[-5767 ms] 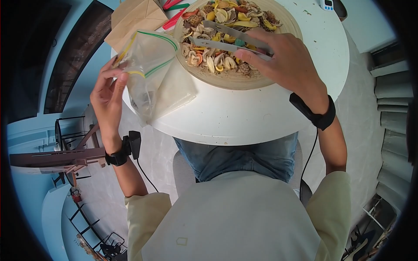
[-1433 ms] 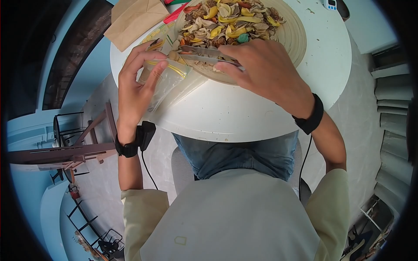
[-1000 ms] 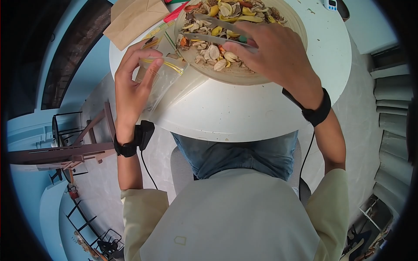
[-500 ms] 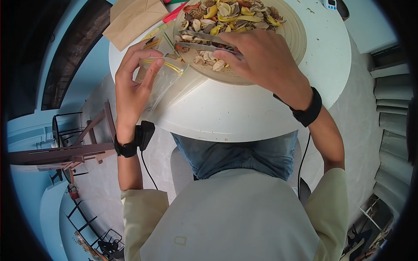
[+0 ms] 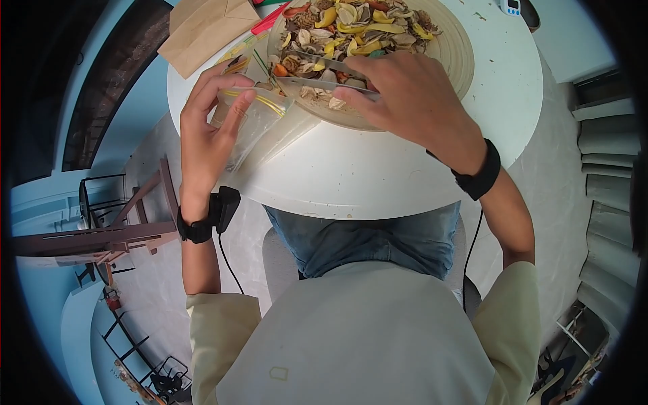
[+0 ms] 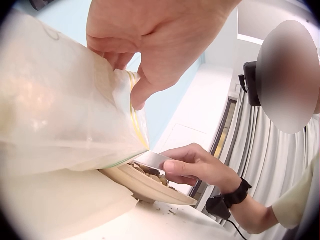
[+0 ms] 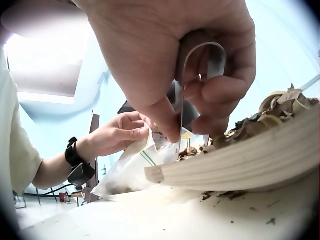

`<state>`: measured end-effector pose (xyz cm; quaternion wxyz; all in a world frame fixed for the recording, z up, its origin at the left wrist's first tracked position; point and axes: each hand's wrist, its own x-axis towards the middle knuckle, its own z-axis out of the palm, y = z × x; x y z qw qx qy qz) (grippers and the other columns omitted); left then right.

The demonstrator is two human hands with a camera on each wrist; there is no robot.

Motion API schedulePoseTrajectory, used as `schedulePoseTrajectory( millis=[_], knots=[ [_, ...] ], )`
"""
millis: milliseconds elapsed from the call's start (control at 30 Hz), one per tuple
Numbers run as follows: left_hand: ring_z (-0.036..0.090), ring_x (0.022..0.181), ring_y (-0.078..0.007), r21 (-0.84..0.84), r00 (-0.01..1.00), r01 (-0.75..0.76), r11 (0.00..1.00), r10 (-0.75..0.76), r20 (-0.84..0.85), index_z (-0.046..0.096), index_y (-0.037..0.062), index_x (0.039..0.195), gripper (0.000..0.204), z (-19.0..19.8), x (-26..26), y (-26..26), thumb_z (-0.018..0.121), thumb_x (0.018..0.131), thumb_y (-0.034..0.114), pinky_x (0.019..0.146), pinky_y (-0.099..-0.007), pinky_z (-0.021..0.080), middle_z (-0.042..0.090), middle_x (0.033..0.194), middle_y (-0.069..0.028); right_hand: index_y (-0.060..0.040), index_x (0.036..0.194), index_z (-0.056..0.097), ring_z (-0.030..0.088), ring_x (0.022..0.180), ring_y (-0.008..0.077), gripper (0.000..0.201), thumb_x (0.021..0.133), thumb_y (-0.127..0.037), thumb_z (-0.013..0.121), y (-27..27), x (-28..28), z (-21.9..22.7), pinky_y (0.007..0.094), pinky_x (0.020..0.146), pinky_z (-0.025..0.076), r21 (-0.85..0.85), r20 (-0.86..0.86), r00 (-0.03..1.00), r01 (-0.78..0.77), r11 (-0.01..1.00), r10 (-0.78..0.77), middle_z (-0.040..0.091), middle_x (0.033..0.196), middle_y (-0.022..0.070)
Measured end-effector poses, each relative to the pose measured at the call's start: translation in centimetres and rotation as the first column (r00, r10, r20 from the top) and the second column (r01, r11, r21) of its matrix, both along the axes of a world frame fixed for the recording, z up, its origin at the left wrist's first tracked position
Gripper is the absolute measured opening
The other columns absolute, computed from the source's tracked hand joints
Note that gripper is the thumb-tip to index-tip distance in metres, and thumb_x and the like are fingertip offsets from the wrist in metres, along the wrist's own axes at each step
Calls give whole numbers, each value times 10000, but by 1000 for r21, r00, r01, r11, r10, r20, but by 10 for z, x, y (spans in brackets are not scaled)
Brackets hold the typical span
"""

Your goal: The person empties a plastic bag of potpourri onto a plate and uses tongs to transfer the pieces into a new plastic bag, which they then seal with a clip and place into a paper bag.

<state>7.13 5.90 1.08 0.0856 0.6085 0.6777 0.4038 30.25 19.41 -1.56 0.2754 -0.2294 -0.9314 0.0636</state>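
Observation:
A wide wooden bowl of dried petals, peels and cones stands on the round white table. My left hand pinches the mouth of a clear zip bag and holds it against the bowl's left rim. My right hand grips metal tongs, squeezed nearly together. Their tips lie among dried pieces right at the bag's mouth. From the right wrist, the tongs point at the bag past the bowl's rim. From the left wrist, the bag fills the left.
A brown paper bag lies at the table's far left, with red and green strips beside it. A small white timer sits at the far right. Wooden furniture stands on the floor to the left.
The bag, earlier held up off the table's edge, now sits low against the bowl's rim. The tongs have swept left across the bowl, from its middle to the bag's mouth.

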Motion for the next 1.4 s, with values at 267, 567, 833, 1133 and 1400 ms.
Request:
schedulePoseTrajectory(
  millis=[267,567,833,1133,1400],
  knots=[
    [528,864,-106,20,1000,-24,1000,24,2,683,67,994,143,-1,-3,0,699,875,145,705,-226,401,618,1122,-68,-48,978,712,627,601,296,334,859,-356,665,-4,-14,2,393,587,485,-32,-15,998,-62,998,61,634,618,114],
    [539,880,-108,25,999,-12,1000,11,39,675,69,1004,140,0,0,-1,694,879,129,705,-222,405,618,1132,-59,-46,1015,697,628,608,306,416,844,-424,668,-7,-26,11,397,602,488,-108,-57,985,-171,979,165,634,627,120],
    [543,902,-117,9,999,-26,1000,26,37,676,63,1005,140,0,0,-3,694,879,122,760,-231,432,614,1143,-78,-53,933,704,636,640,280,383,842,-423,660,3,18,26,388,601,494,-146,-36,995,91,985,-97,637,649,107],
    [565,960,-138,-8,998,-17,1000,17,59,676,51,1003,140,0,0,-2,693,879,115,814,-251,450,611,1150,-95,-58,1013,710,628,639,267,402,831,-415,685,-2,35,33,380,596,490,-122,146,977,171,978,-153,637,668,93],
    [573,1015,-158,-10,999,-16,1000,17,27,674,52,1009,145,0,1,-5,692,881,118,838,-261,457,603,1168,-95,-57,1006,710,629,626,267,398,843,-418,673,-4,35,29,374,588,494,-95,84,985,160,983,-152,639,657,96]
  ],
)
